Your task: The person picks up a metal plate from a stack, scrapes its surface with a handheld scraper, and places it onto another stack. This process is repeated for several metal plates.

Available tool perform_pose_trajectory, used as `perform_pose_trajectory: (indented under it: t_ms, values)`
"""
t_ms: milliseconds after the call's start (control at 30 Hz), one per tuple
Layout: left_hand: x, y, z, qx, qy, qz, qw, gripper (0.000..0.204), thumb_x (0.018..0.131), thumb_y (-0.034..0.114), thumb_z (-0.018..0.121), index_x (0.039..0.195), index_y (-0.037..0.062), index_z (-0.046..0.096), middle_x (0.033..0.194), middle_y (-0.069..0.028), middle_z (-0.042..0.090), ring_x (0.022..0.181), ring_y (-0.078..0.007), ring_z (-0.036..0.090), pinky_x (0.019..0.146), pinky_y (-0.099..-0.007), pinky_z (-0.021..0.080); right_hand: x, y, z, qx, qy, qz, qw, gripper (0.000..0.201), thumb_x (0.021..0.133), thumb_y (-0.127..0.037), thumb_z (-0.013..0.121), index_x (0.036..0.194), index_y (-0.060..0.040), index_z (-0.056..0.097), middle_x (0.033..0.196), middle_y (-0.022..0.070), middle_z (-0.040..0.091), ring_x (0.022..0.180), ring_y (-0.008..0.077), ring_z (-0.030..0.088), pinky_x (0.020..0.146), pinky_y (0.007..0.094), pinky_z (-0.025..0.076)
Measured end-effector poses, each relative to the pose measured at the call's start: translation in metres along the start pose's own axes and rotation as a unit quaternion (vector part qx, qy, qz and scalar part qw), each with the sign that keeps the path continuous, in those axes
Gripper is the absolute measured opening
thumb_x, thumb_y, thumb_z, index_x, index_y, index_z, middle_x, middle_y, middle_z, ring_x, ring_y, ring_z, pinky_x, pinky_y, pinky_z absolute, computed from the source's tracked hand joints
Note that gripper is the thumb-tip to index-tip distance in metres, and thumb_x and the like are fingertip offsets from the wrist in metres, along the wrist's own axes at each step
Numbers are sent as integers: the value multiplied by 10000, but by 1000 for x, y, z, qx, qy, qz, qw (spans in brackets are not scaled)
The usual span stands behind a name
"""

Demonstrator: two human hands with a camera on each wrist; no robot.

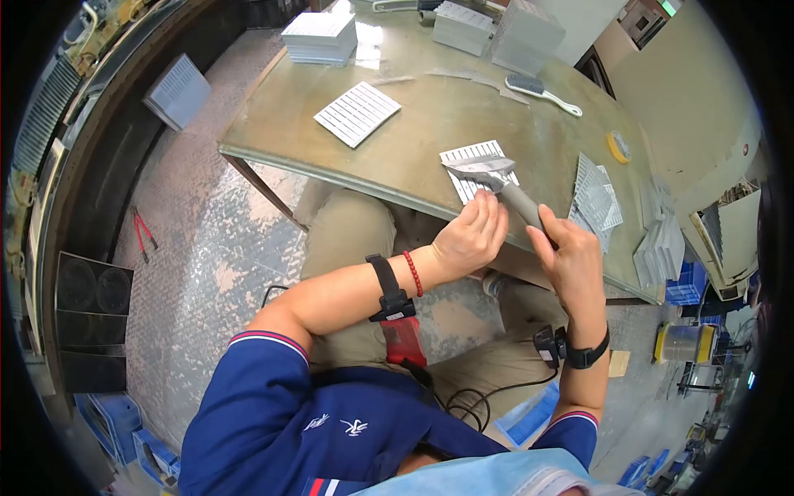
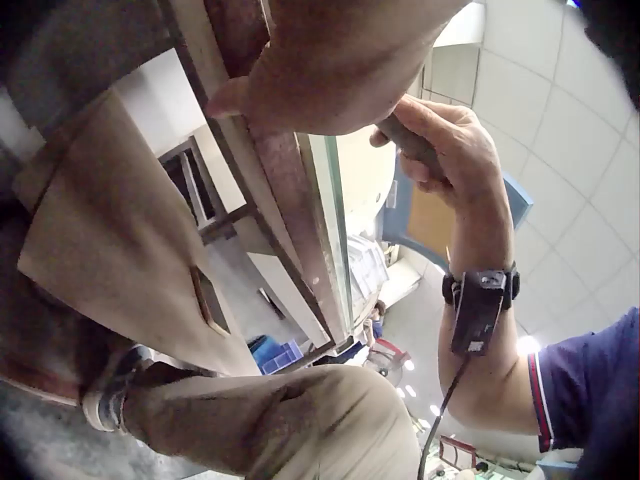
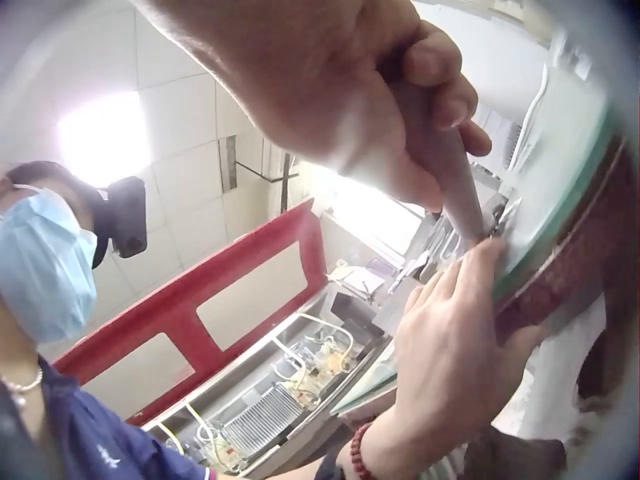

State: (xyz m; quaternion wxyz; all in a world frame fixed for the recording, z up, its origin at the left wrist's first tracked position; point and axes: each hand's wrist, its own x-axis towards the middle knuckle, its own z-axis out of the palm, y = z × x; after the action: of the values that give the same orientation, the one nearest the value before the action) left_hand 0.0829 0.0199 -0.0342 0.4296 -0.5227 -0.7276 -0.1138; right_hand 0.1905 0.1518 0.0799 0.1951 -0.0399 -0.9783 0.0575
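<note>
My right hand (image 1: 572,252) grips the thick grey handle of a tool with a pointed metal head (image 1: 484,168); the handle (image 3: 455,190) shows between its fingers in the right wrist view. The metal head lies over a white slotted plate (image 1: 471,152) near the table's front edge. Close beside the head, the fingertips of my left hand (image 1: 473,234) are at the plate's near edge. In the right wrist view that left hand (image 3: 455,345) has its fingers extended and its thumb apart, below the table edge. The tool's head partly hides the plate.
Another slotted plate (image 1: 357,114) lies on the table (image 1: 273,124), left of my hands. Stacks of plates (image 1: 321,39) stand at the back. A brush (image 1: 542,93), a yellow tape roll (image 1: 618,147) and loose grey slotted sheets (image 1: 594,198) lie to the right.
</note>
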Motion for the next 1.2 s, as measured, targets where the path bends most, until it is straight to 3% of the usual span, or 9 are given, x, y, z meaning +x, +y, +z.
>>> perform_pose_trajectory:
  t_ms: [167, 233, 867, 1067, 1167, 1200]
  values:
    - [0, 2, 2, -20, -3, 5, 1000, 395, 826, 213, 509, 1050, -92, 624, 1038, -295, 646, 991, -386, 627, 914, -401, 460, 3, 3, 16, -9, 37, 6, 999, 297, 846, -240, 695, 1083, -63, 669, 697, 122, 642, 622, 305, 642, 531, 385, 489]
    - [0, 0, 0, -18, -10, 2, 1000, 377, 793, 187, 543, 1053, -72, 628, 1042, -265, 645, 990, -351, 632, 863, -361, 480, 13, 8, 24, -42, 33, 18, 998, 286, 855, -251, 684, 1068, -61, 668, 692, 127, 641, 620, 310, 646, 526, 396, 492]
    - [1, 2, 1, -21, -11, -4, 1000, 372, 792, 171, 546, 1064, -70, 624, 1044, -264, 643, 991, -347, 632, 835, -365, 491, 5, 4, 11, -50, 6, 82, 995, 251, 865, -281, 658, 984, -61, 645, 668, 168, 643, 641, 360, 652, 544, 436, 510]
    - [2, 0, -2, -19, -26, 8, 999, 365, 794, 154, 543, 1078, -62, 624, 1056, -251, 640, 1007, -348, 629, 842, -373, 487, 30, 21, 26, -64, 29, 85, 994, 277, 849, -285, 672, 1020, -68, 668, 672, 171, 645, 653, 358, 656, 566, 439, 519]
    - [3, -6, -8, -54, -38, 12, 998, 389, 786, 161, 542, 1101, -53, 619, 1094, -243, 635, 1029, -343, 622, 884, -390, 468, 34, 35, 21, -30, 49, 103, 993, 265, 836, -273, 682, 1005, -70, 707, 717, 181, 666, 663, 348, 663, 595, 428, 522]
    - [4, -12, -15, -94, -71, 7, 993, 495, 775, 241, 638, 1166, -57, 581, 1163, -235, 600, 1070, -348, 584, 924, -421, 444, 29, 39, 15, 38, 75, 127, 988, 260, 827, -267, 687, 999, -75, 723, 749, 197, 668, 670, 346, 664, 603, 419, 518]
